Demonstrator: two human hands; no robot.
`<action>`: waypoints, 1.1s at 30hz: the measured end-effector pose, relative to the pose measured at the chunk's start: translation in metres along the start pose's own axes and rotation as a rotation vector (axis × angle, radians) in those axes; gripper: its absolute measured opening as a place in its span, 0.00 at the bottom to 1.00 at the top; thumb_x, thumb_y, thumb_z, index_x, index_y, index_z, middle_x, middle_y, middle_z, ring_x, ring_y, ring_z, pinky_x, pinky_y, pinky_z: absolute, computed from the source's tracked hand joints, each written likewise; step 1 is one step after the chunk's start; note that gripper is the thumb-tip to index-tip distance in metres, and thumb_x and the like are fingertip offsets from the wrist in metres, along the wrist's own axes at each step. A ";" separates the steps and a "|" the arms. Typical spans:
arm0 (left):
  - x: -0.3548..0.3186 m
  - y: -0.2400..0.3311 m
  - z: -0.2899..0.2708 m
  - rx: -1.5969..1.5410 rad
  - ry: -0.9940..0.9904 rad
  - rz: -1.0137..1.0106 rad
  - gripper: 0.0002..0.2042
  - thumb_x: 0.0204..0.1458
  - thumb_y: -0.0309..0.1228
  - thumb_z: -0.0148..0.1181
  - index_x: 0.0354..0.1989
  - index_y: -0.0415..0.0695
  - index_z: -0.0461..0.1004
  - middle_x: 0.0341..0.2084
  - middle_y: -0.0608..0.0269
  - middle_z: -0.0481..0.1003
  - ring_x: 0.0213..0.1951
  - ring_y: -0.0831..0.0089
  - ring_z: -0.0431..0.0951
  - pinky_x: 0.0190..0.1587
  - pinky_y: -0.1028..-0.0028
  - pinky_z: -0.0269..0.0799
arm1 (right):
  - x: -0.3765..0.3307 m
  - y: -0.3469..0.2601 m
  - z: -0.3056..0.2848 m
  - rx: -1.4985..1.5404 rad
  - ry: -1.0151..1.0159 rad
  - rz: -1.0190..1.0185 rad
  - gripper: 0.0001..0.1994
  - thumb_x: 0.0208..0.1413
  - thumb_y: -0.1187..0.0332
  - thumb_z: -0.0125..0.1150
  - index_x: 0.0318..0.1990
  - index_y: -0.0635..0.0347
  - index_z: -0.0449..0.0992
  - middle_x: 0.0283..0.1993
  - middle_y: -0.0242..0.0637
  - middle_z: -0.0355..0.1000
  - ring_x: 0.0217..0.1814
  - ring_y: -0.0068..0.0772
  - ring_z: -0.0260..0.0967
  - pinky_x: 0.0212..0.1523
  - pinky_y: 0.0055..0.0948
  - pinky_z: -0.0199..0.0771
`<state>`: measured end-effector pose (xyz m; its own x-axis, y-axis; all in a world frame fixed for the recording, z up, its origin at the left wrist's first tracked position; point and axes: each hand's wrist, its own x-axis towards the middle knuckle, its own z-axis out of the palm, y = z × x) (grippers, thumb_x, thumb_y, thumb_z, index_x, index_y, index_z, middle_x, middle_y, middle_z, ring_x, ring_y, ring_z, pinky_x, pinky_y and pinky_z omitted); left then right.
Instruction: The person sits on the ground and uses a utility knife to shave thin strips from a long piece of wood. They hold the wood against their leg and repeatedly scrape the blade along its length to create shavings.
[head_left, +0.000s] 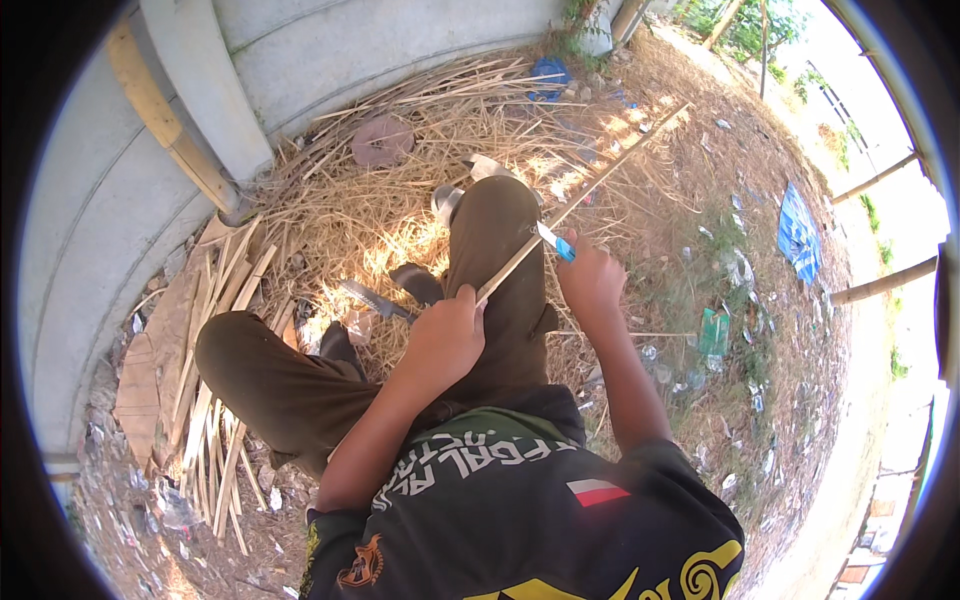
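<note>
I sit on the ground with my legs in dark olive trousers [500,250]. My left hand [447,335] grips the near end of a long thin bamboo strip [600,180] that runs up and to the right across my knee. My right hand [592,280] is closed around a small knife with a blue handle [555,243], its blade resting against the strip near my knee.
Dry shavings and straw [400,200] cover the ground. A pile of split bamboo slats [215,400] lies at my left by a grey concrete wall [110,200]. A large blade [375,298] lies between my legs. Litter and a blue bag [798,235] lie at right.
</note>
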<state>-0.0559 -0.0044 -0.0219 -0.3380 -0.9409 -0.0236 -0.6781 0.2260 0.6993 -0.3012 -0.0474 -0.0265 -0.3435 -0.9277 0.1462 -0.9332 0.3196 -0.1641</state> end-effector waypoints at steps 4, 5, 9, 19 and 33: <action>0.002 0.000 0.000 -0.007 0.003 0.001 0.13 0.70 0.36 0.53 0.39 0.37 0.70 0.25 0.36 0.77 0.34 0.33 0.79 0.38 0.41 0.71 | 0.016 0.012 0.003 -0.004 0.039 0.013 0.13 0.69 0.60 0.55 0.39 0.57 0.81 0.30 0.52 0.80 0.36 0.60 0.82 0.39 0.58 0.79; 0.001 0.001 0.001 -0.008 0.001 -0.004 0.13 0.70 0.36 0.52 0.39 0.37 0.70 0.26 0.36 0.77 0.34 0.33 0.79 0.38 0.41 0.72 | 0.019 0.016 0.003 -0.001 0.054 0.015 0.13 0.69 0.60 0.55 0.39 0.57 0.81 0.30 0.52 0.80 0.36 0.60 0.82 0.39 0.57 0.79; 0.003 0.003 -0.001 -0.025 -0.004 -0.006 0.13 0.70 0.36 0.52 0.38 0.37 0.69 0.26 0.36 0.77 0.35 0.33 0.79 0.38 0.41 0.71 | 0.034 0.020 -0.002 -0.026 0.045 0.040 0.14 0.70 0.59 0.53 0.39 0.58 0.81 0.31 0.52 0.81 0.37 0.60 0.82 0.40 0.57 0.79; 0.002 0.003 -0.003 -0.025 -0.011 -0.015 0.14 0.71 0.37 0.51 0.40 0.37 0.70 0.28 0.35 0.78 0.36 0.32 0.79 0.40 0.40 0.71 | 0.048 0.023 0.011 -0.043 0.132 0.026 0.20 0.76 0.58 0.45 0.36 0.58 0.79 0.27 0.49 0.81 0.31 0.57 0.82 0.34 0.55 0.78; 0.004 -0.001 0.001 -0.007 -0.006 -0.009 0.14 0.71 0.38 0.50 0.40 0.37 0.69 0.29 0.35 0.78 0.36 0.33 0.79 0.40 0.40 0.71 | 0.081 0.032 0.012 0.007 0.147 0.110 0.16 0.72 0.60 0.48 0.45 0.55 0.83 0.36 0.50 0.84 0.41 0.58 0.84 0.42 0.54 0.81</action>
<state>-0.0567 -0.0078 -0.0233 -0.3364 -0.9411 -0.0342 -0.6764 0.2161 0.7041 -0.3577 -0.1143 -0.0320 -0.4556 -0.8489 0.2679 -0.8886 0.4157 -0.1938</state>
